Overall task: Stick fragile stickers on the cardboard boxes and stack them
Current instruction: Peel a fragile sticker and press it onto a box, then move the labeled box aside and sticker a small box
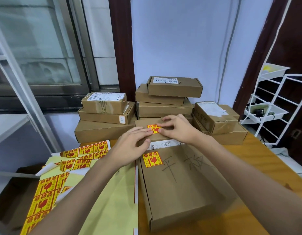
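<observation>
A yellow and red fragile sticker (153, 128) lies on top of a small cardboard box (146, 123) in the middle of the table. My left hand (132, 145) and my right hand (178, 128) press its two sides with their fingertips. That small box rests on the far end of a large flat box (182, 187), which carries its own fragile sticker (152, 159) and handwritten marks. Sheets of fragile stickers (45, 192) lie on yellow backing paper to the left.
Stacks of cardboard boxes (165, 97) stand along the wall behind. Another stack (102, 116) sits at the left and more boxes (218, 121) at the right. A white wire rack (272, 106) stands at the far right, beside the wooden table (258, 160).
</observation>
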